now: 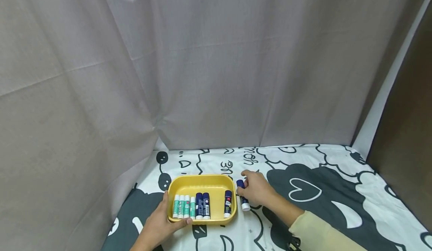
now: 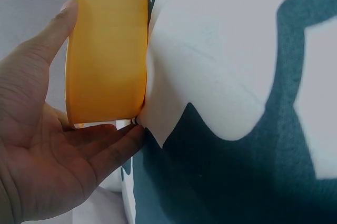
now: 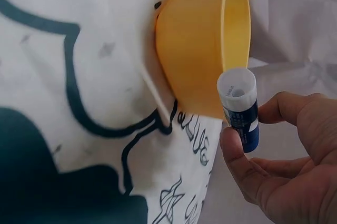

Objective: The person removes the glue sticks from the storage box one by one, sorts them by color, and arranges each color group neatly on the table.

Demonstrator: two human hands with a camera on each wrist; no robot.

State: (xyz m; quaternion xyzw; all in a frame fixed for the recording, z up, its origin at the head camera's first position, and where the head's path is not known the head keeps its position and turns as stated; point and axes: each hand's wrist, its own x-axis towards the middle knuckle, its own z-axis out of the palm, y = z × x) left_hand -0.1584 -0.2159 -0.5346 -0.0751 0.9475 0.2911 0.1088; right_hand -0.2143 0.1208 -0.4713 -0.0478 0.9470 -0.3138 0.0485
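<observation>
A yellow tray lies on the printed cloth in the head view, its left corner gripped by my left hand. The thumb is at the front rim and the fingers rest along the end wall. Inside, several green-and-white glue sticks stand in a row at the left, beside two navy glue sticks. Another navy glue stick is apart at the tray's right end. Just outside that end, my right hand pinches a navy glue stick between thumb and fingers, its white base facing the right wrist camera.
The white cloth with dark cartoon prints covers the surface under the tray. Grey curtain fabric hangs behind and along the left. A brown panel stands on the right.
</observation>
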